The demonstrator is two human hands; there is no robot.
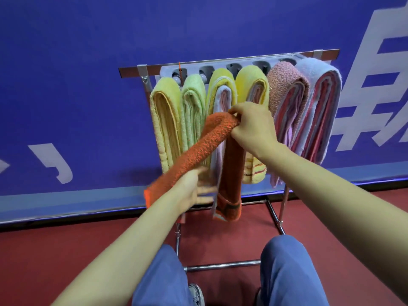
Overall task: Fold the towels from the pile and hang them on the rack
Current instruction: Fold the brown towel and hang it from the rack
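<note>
Blue banner wall (88, 62) with large white characters is backing a red floor (66, 250) where a person is hanging towels on a metal rack (132, 71). The right hand (254, 129) is pinching the orange towel (212, 142) at its fold, fingers and thumb curled tight around the cloth. It is holding that fold up in front of the middle of the rack, probably so both halves drop evenly on either side of a bar. The left hand (194, 188) is blurred by motion. Its fingers appear stretched out flat against the underside of the towel's near half, lifting it clear of the far half, which is hanging straight down.

Behind the orange towel, six folded bundles are already draped side by side over the rack. From the left they are a yellow towel (165, 120), a pale green towel (194, 102), a yellow one wrapped over lilac cloth (220, 85), another yellow one (251, 80), a pink towel (284, 85) and a pale blue towel (318, 71). They are packed touching one another, which is leaving little room for a seventh. The orange towel is therefore likely heading for the narrow gap near the centre, though whether it is resting on a bar yet cannot be told. The person's knees in blue trousers (287, 261) are pointing toward the rack's lower frame. No pile is in view, so the job is looking nearly done.
</note>
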